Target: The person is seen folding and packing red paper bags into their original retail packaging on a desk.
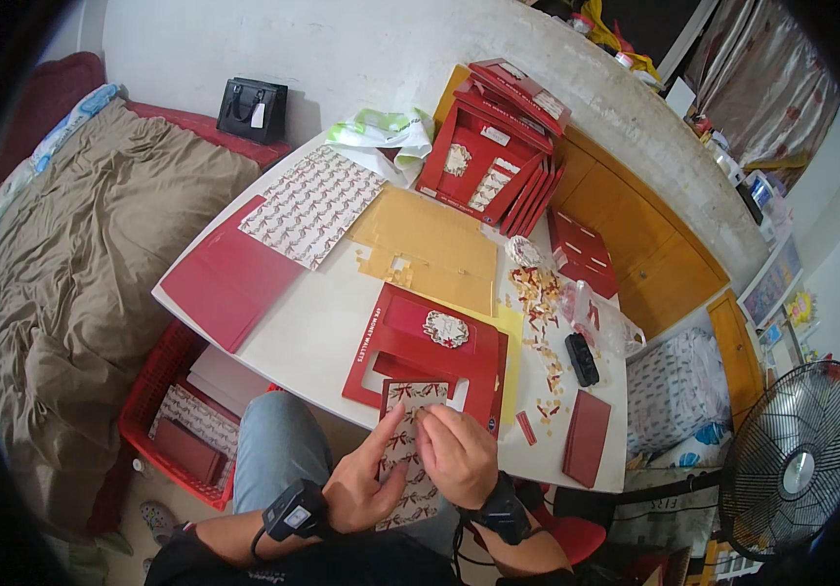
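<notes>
A long patterned paper piece (pixel 418 395), cream with dark red branch-like print and a red edge at its top, lies between my hands at the table's near edge. My left hand (pixel 366 486) grips its left side, index finger stretched along the surface and thumb across it. Over the right side of the piece, my right hand (pixel 459 457) has its fingers closed in a pinch; what is between the fingertips is hidden. Just beyond lies a red cardboard display box (pixel 366 361) with cut-out openings and a stack of ornate cream-coloured labels (pixel 446 330).
Farther off are a tan cardboard sheet (pixel 430 244), patterned sheets (pixel 312 200), a red sheet (pixel 229 278) and stacked red boxes (pixel 478 146). Small scraps (pixel 537 293), a black object (pixel 582 359) and a dark red wallet (pixel 586 439) lie right. A red basket (pixel 142 410) and fan (pixel 796 469) flank the table.
</notes>
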Demonstrator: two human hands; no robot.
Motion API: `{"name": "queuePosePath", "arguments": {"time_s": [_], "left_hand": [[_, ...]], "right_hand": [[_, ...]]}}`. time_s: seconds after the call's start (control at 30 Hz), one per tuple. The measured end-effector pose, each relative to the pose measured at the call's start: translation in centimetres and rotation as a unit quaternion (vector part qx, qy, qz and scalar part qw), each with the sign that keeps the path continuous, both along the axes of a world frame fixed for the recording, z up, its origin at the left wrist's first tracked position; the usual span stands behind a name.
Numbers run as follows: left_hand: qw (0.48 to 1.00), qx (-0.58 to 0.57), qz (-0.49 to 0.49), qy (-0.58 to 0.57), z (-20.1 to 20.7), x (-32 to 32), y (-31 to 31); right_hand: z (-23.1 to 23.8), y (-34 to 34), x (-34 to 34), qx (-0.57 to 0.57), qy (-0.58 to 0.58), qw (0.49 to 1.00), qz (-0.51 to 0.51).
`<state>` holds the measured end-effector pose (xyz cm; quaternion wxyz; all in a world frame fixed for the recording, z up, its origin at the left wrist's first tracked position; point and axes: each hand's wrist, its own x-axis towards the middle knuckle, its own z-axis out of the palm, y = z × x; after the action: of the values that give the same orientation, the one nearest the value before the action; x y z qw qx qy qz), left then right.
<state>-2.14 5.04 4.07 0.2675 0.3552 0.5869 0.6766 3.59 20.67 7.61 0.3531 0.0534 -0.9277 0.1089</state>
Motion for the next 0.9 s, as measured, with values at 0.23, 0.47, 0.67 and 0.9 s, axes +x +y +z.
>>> {"name": "queuePosePath", "arguments": {"time_s": [0.23,0.47,0.67,0.9], "left_hand": [[1.0,-0.019,0.012,0.015,0.3,-0.1,0.0],[0.998,-0.042,-0.007,0.036,0.8,-0.1,0.3],[0.998,0.04,-0.006,-0.039,0.3,-0.3,0.7],[0.998,0.048,-0.018,-0.037,-1.8,-0.6,1.5]], "right_hand": [[0.1,0.3,-0.1,-0.01,0.015,1.0,0.007],[-0.4,0.4,0.0,0.001,0.023,1.0,-0.018],[-0.2,4.6,0.3,-0.195,0.036,0.973,-0.115],[-3.4,19.6,4.4,-0.229,-0.088,0.912,-0.328]]}}
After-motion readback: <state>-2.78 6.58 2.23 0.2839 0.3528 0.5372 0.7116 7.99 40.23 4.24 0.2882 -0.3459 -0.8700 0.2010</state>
